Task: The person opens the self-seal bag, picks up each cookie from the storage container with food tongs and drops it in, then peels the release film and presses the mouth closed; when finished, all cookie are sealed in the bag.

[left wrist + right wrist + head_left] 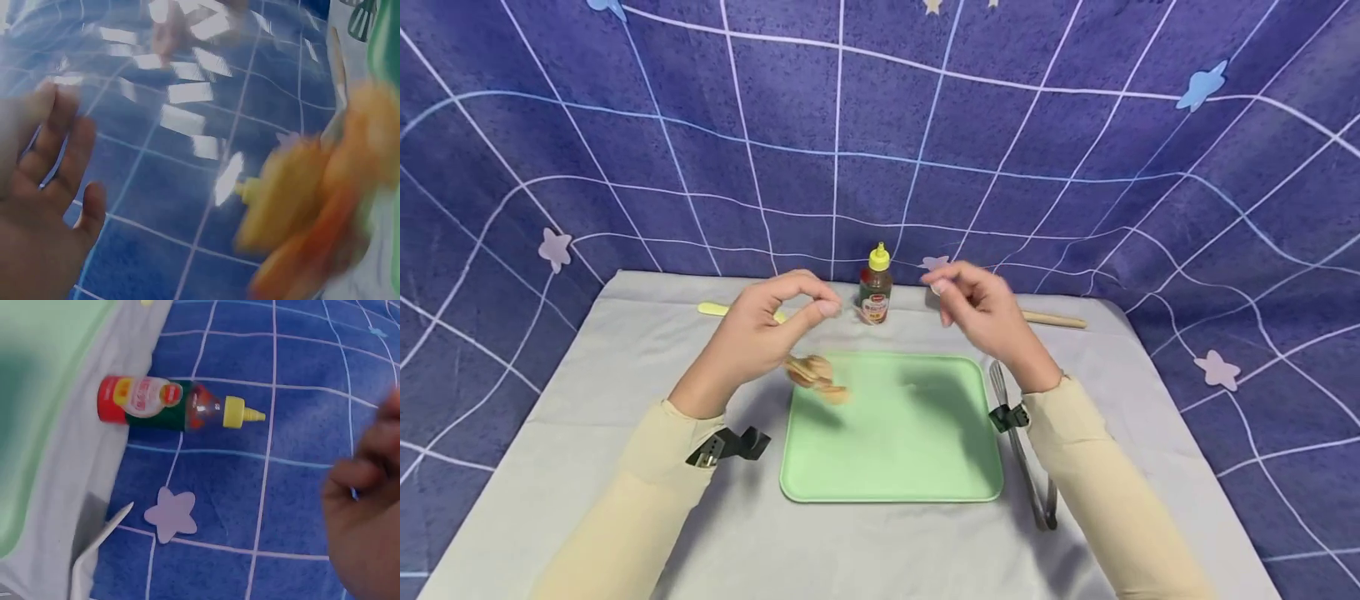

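Both hands hang raised over the back of a pale green tray. My left hand brings thumb and forefinger together at the edge of some clear, shiny plastic film. Opposite it, my right hand pinches with thumb and forefinger; the film between the hands barely shows from the head. Several tan and orange-yellow food-like pieces, blurred, appear below the left hand over the tray's back left corner. They loom large as an orange and yellow cluster in the left wrist view.
A red sauce bottle with a yellow nozzle stands behind the tray. A yellow-green handle lies behind the left hand, a wooden handle behind the right. A whisk and metal tongs lie along the tray's right side.
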The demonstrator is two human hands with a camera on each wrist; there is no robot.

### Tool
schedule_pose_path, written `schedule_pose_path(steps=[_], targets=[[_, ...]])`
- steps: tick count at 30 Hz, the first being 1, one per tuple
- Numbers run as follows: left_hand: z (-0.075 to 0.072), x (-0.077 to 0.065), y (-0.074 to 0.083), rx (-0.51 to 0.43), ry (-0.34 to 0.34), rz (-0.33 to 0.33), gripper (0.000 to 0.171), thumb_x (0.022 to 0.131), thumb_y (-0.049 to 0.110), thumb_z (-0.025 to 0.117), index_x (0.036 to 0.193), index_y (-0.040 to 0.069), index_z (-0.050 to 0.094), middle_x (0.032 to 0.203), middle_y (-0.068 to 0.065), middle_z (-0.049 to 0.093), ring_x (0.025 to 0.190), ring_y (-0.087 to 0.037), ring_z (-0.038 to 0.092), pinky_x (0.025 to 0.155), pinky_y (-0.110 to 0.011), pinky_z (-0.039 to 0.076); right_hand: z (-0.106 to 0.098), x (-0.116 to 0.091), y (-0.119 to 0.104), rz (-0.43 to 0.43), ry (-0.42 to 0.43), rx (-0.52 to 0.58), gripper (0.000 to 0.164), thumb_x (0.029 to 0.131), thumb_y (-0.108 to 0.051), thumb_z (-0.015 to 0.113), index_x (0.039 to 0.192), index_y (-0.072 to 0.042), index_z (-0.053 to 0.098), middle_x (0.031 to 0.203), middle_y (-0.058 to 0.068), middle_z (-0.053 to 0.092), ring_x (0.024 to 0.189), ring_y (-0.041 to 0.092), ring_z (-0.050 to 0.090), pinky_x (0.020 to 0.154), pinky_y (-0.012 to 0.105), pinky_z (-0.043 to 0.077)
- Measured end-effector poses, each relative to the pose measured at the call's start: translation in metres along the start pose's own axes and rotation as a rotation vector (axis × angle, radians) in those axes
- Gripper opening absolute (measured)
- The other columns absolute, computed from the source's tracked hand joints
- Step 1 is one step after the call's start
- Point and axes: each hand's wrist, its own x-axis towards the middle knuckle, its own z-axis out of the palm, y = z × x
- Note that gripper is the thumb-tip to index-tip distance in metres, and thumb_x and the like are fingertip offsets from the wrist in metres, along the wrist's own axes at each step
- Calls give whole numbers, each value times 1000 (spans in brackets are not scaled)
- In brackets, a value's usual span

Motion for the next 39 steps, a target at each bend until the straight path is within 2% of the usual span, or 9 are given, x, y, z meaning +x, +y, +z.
schedule_pose_path(steps=[4, 7, 12, 15, 18, 20, 25, 29, 39], targets=[[6, 8, 6, -48, -160, 65, 20, 95, -5, 67, 103, 12, 76, 114, 0, 66, 111, -23, 56, 97, -39, 44, 10, -3, 3, 9, -304, -39, 20, 100, -1, 62, 118, -4, 70, 97, 2, 70, 76, 15, 60, 58, 28, 47], [12, 13, 9, -78, -254, 86, 21, 95, -4, 68, 101, 15, 76, 124, -1, 60, 121, -23, 49, 102, -42, 40, 19, 1, -1, -29, -464, 42, 25, 101, -7, 63, 126, -7, 68, 117, 0, 69, 98, 21, 62, 76, 35, 53], [21, 15, 14, -167, -366, 84, 22, 94, -3, 70, 98, 18, 75, 133, -3, 54, 127, -25, 46, 104, -44, 41, 25, 4, -9, -17, -622, 289, 13, 99, -5, 66, 110, 1, 68, 104, 10, 69, 97, 28, 60, 88, 41, 50], [24, 15, 16, -201, -400, 99, 22, 95, -1, 70, 98, 20, 75, 134, -4, 53, 128, -26, 45, 102, -44, 43, 25, 3, -13, -32, -652, 336, 8, 96, -5, 69, 104, -1, 68, 98, 10, 68, 96, 25, 58, 91, 43, 50], [25, 13, 14, -237, -356, 112, 14, 98, 4, 67, 105, 15, 73, 133, -8, 55, 128, -30, 47, 101, -46, 43, 26, 3, -19, -82, -593, 341, 6, 94, -3, 70, 100, -6, 68, 99, 8, 68, 99, 27, 60, 95, 46, 48], [24, 10, 8, -262, -268, 94, 13, 102, 7, 61, 112, 9, 70, 131, -12, 57, 126, -33, 49, 103, -49, 42, 27, 4, -25, -113, -504, 336, 5, 94, -3, 69, 96, -7, 67, 98, 7, 68, 97, 29, 60, 95, 47, 47], [21, -8, -18, -350, 18, -90, 27, 110, 12, 44, 118, -1, 66, 116, -13, 66, 114, -30, 59, 106, -46, 41, 25, 15, -44, -128, -171, 311, 5, 92, -1, 68, 89, -4, 66, 86, 10, 67, 77, 26, 58, 70, 35, 49], [21, -18, -29, -501, 126, -197, 47, 113, 32, 33, 119, 1, 67, 112, -12, 70, 108, -28, 63, 106, -44, 40, 19, 29, -53, -58, 69, 295, 6, 91, 1, 69, 88, -2, 66, 77, 12, 62, 63, 20, 50, 54, 28, 41], [25, -7, -17, -537, 341, -87, 48, 110, 41, 43, 128, -1, 59, 117, -18, 71, 110, -34, 65, 104, -48, 43, 19, 39, -45, 68, 355, 289, 8, 91, -5, 74, 87, -4, 67, 73, 7, 62, 65, 17, 54, 62, 27, 49]])
